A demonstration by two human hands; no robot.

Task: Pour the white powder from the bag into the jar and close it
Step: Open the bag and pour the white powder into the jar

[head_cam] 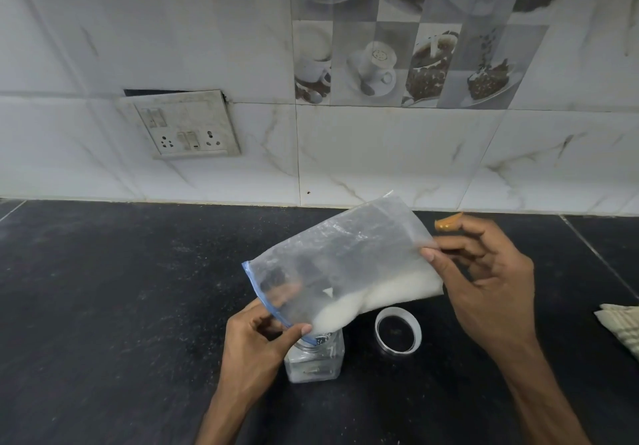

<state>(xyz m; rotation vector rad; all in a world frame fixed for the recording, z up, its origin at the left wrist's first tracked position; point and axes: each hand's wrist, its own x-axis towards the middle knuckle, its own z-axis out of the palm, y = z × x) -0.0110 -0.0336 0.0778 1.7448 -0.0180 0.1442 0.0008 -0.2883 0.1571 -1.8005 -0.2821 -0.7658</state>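
Observation:
A clear zip bag (349, 258) with a blue seal strip is tilted, its mouth down at the lower left. White powder (373, 297) lies along its lower edge and runs toward the mouth. My left hand (256, 337) pinches the bag's mouth right over the open top of a clear square jar (316, 358) standing on the black counter. My right hand (484, 272) holds the bag's raised closed end. The jar's round lid (398, 330) lies upside down on the counter just right of the jar.
The black stone counter (121, 306) runs under everything, meeting a white tiled wall (380, 154) with a socket plate (183, 126). A small orange-brown scrap (447, 222) lies near the wall. A folded cloth (622, 327) sits at the right edge.

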